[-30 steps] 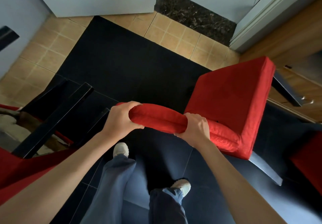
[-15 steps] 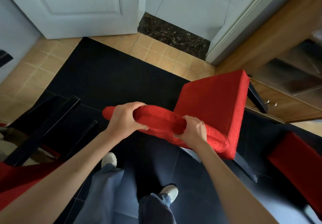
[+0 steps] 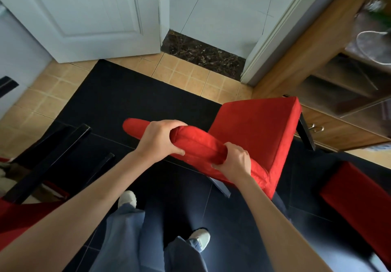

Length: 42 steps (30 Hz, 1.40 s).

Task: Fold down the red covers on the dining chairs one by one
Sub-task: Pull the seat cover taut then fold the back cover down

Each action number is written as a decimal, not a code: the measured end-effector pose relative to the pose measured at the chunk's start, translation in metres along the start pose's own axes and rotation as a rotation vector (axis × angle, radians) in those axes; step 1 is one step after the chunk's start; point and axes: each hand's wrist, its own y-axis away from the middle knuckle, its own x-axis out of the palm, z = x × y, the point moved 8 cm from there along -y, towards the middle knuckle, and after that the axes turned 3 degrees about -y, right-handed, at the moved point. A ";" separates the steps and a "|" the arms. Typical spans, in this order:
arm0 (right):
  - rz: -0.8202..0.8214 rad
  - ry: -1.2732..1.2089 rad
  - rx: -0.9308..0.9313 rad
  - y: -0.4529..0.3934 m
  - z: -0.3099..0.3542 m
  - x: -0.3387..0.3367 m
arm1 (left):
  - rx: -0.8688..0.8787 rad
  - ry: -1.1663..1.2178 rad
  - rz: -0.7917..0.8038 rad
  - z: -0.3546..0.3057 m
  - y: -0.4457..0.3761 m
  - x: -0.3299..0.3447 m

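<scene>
Since a second ago we have stepped back, and more of the door (image 3: 84, 17) shows beyond the chair (image 3: 258, 132). Our left hand (image 3: 160, 139) and right hand (image 3: 234, 159) each grip the padded top of the chair's red cover (image 3: 198, 142), fingers curled round it. We judge this fold only begun; another red chair (image 3: 357, 197) right of it waits.

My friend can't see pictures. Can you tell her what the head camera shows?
Seen from above, a person's left hand and right hand both grip the rolled top of a red cover on a dining chair. The chair stands on a black mat near a white door.
</scene>
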 end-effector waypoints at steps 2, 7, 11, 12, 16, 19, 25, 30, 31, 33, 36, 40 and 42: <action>-0.020 -0.020 0.013 0.008 -0.009 -0.004 | 0.020 -0.008 0.012 -0.013 0.002 0.004; -0.085 -0.092 0.052 0.030 -0.029 -0.010 | 0.021 0.019 0.000 -0.033 0.012 0.017; -0.104 -0.101 0.065 0.040 -0.042 -0.017 | -0.211 0.139 0.051 -0.016 0.015 0.035; -0.105 -0.109 0.072 0.043 -0.044 -0.019 | -0.268 0.153 0.087 -0.012 0.017 0.041; -0.101 -0.128 0.090 0.056 -0.055 -0.023 | -0.175 0.151 0.123 -0.025 0.023 0.056; -0.104 -0.148 0.115 0.067 -0.066 -0.027 | -0.153 0.143 0.128 -0.037 0.030 0.064; -0.112 -0.154 0.139 0.081 -0.086 -0.035 | -0.119 0.077 0.186 -0.065 0.033 0.075; -0.100 -0.156 0.144 0.095 -0.109 -0.045 | -0.131 0.091 0.245 -0.091 0.042 0.087; -0.096 -0.156 0.145 0.099 -0.115 -0.047 | -0.124 0.096 0.278 -0.097 0.044 0.092; -0.094 -0.162 0.157 0.106 -0.127 -0.053 | -0.108 0.092 0.353 -0.105 0.050 0.100; -0.102 -0.180 0.172 0.118 -0.142 -0.061 | -0.103 0.040 0.337 -0.103 0.054 0.099; -0.095 -0.186 0.191 0.130 -0.159 -0.070 | -0.117 -0.058 0.224 -0.105 0.055 0.095; -0.092 -0.197 0.210 0.135 -0.167 -0.072 | -0.099 -0.110 0.230 -0.116 0.055 0.100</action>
